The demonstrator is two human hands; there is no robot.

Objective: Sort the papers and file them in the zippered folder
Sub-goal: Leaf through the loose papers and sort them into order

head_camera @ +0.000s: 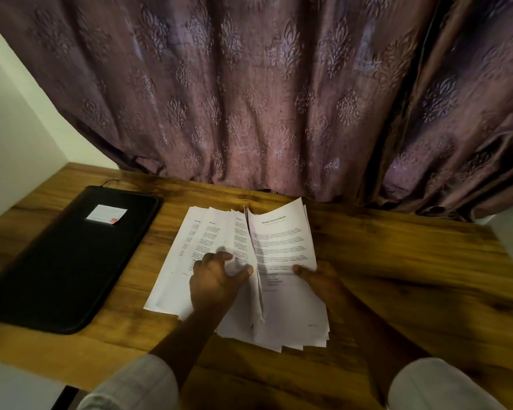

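Just the head view to go on. The papers (288,315) are fanned out loosely in the middle of the wooden table (412,261) and are being parted like a book. A bunch of sheet edges is gripped in the curled fingers of the left hand (216,279) (bit blurry there). The top page on the other side is pinched by the right hand (320,276), thumb on top, fingers hidden underneath. Probably held apart like that so headings can be read and the stack split by type.

The zippered folder (71,255) is laid flat and closed off to the left, well apart from the stack, with a white label (105,216) on its cover. Nothing seems to have been filed yet, and the folder would need to be opened first. A purple curtain (249,99) is draped onto the far table edge just behind the sheets, so it could get brushed.
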